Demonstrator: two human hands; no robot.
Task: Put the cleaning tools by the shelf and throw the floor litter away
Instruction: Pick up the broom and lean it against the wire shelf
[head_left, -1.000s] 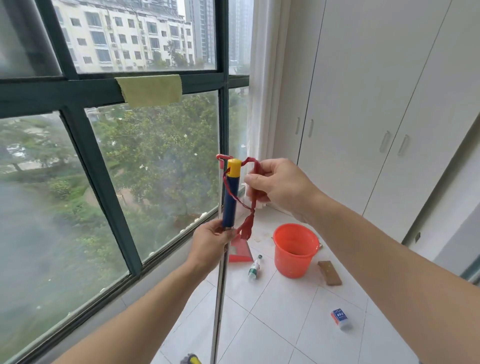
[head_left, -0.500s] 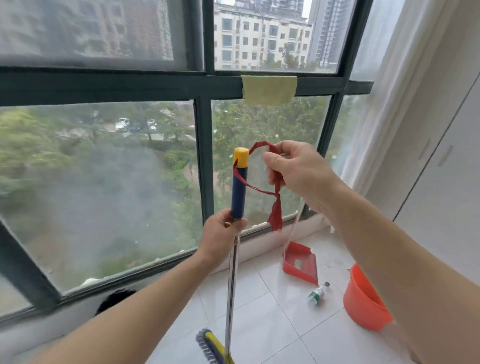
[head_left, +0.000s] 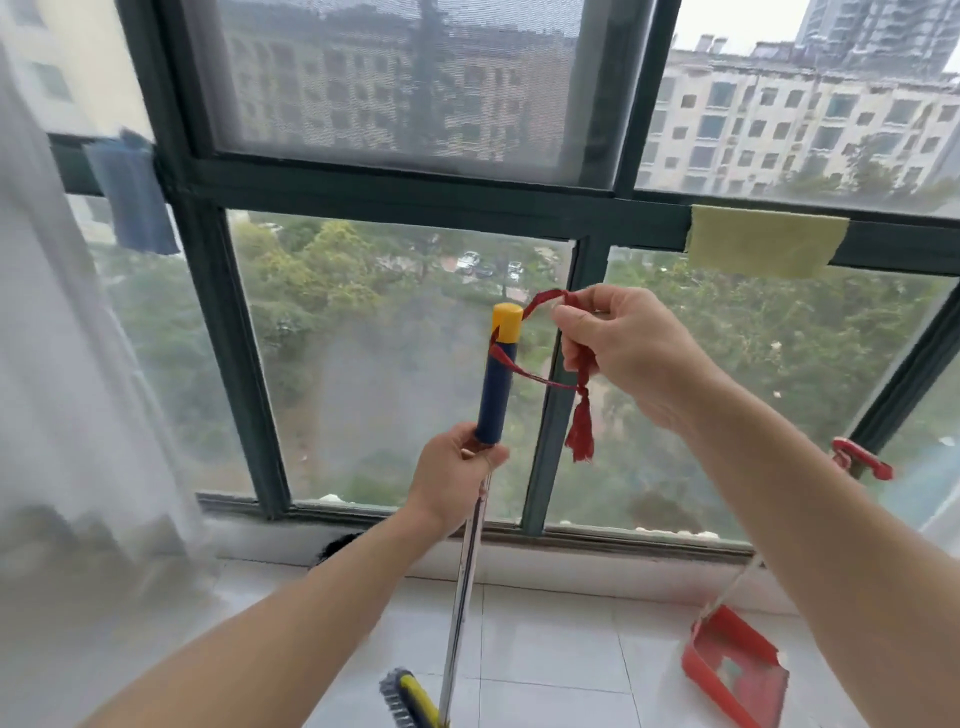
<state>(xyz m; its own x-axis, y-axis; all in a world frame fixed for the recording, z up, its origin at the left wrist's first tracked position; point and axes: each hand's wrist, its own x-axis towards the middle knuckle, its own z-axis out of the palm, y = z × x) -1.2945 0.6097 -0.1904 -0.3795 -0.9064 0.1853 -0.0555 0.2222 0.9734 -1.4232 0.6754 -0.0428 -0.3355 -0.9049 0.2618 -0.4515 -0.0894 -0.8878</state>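
A long-handled brush (head_left: 496, 395) stands upright in front of me, with a blue grip, a yellow cap and a metal pole. Its yellow-backed bristle head (head_left: 408, 699) rests on the tiled floor. My left hand (head_left: 457, 480) grips the pole just under the blue grip. A red hanging cord (head_left: 579, 415) loops through the cap, and my right hand (head_left: 623, 353) pinches that loop to the right of the cap, the frayed tail dangling below. A red dustpan (head_left: 735, 670) stands on the floor at the right, its handle (head_left: 862, 460) leaning on the window frame.
A dark green framed window (head_left: 550, 431) fills the wall ahead. On its crossbar hang a yellow cloth (head_left: 763, 247) and a blue cloth (head_left: 135, 202). A sheer white curtain (head_left: 67, 389) hangs at the left. White floor tiles (head_left: 561, 644) lie below.
My view has swung left along the window, so the orange bucket, bottle and cabinets have left the frame. Both hands keep their hold on the brush and its cord.
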